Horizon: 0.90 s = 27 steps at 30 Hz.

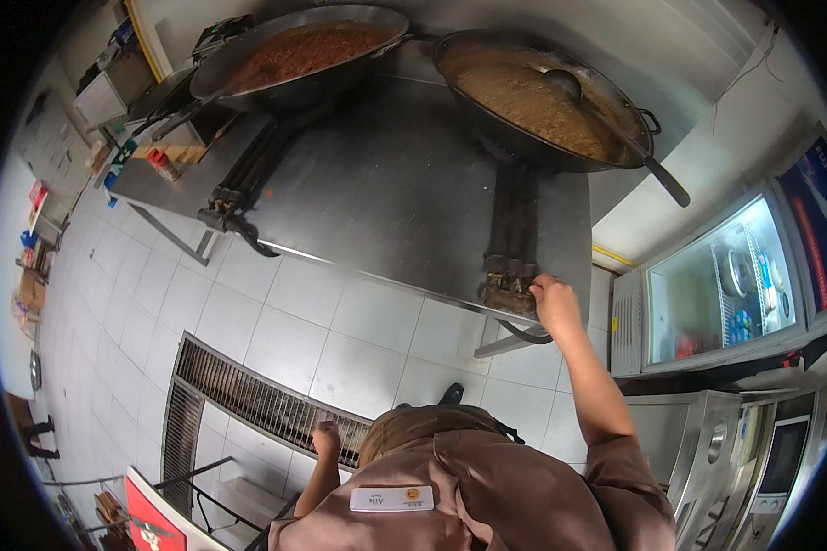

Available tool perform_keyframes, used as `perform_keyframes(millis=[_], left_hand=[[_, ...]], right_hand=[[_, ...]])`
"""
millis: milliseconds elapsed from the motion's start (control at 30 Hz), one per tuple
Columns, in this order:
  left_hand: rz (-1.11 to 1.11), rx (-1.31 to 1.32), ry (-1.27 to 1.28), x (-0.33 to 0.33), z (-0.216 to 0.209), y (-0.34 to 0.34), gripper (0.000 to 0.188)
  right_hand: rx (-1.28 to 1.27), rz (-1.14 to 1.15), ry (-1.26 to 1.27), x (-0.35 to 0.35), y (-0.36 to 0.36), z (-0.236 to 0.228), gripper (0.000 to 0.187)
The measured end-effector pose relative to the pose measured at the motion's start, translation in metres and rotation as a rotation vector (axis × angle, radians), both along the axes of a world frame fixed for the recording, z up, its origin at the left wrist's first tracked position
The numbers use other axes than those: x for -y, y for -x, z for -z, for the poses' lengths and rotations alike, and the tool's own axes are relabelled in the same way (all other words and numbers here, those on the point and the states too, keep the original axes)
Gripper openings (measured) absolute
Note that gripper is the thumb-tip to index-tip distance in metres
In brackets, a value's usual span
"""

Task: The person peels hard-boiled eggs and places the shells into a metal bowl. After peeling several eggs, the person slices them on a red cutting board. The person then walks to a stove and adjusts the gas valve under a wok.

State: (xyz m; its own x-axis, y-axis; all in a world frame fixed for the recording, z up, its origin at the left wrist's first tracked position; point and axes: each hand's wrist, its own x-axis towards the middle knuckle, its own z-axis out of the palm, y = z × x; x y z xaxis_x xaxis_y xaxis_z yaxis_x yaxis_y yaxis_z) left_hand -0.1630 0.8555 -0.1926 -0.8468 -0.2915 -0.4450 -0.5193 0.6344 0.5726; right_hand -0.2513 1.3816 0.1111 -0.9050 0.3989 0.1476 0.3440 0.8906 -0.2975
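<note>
White tiled floor (276, 312) with drain grate (248, 395), glass-door fridge (726, 285) at right.

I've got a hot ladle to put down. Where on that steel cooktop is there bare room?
The steel cooktop is bare across its middle, between the left burner valves and the right burner valves. The back edge is crowded by the red-sauce wok and the brown wok. The right hand occupies the front right corner.

The gas valve knobs (510, 296) form a short, dark, grimy row at the front edge of the steel stove counter (386, 202), just below the pipes running back toward the right-hand wok (542, 101). That wok is wide, dark and round, filled with brownish rice-like food, with a long-handled ladle (616, 124) resting in it.
</note>
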Motion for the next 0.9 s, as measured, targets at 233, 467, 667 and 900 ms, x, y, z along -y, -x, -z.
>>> perform_keyframes(millis=[233, 467, 667, 900], left_hand=[[-0.073, -0.076, 0.052, 0.014, 0.021, -0.013, 0.022], [-0.177, -0.108, 0.036, 0.027, 0.031, -0.046, 0.021], [-0.259, -0.017, -0.049, 0.028, 0.038, -0.070, 0.022], [-0.291, -0.048, -0.015, 0.023, 0.059, -0.077, 0.027]], right_hand=[[0.000, -0.027, -0.043, 0.003, 0.003, -0.003, 0.014], [0.078, 0.001, -0.249, 0.028, 0.004, -0.011, 0.017], [0.071, 0.039, -0.298, 0.031, 0.006, -0.012, 0.022], [0.118, 0.107, -0.237, 0.021, 0.000, -0.008, 0.028]])
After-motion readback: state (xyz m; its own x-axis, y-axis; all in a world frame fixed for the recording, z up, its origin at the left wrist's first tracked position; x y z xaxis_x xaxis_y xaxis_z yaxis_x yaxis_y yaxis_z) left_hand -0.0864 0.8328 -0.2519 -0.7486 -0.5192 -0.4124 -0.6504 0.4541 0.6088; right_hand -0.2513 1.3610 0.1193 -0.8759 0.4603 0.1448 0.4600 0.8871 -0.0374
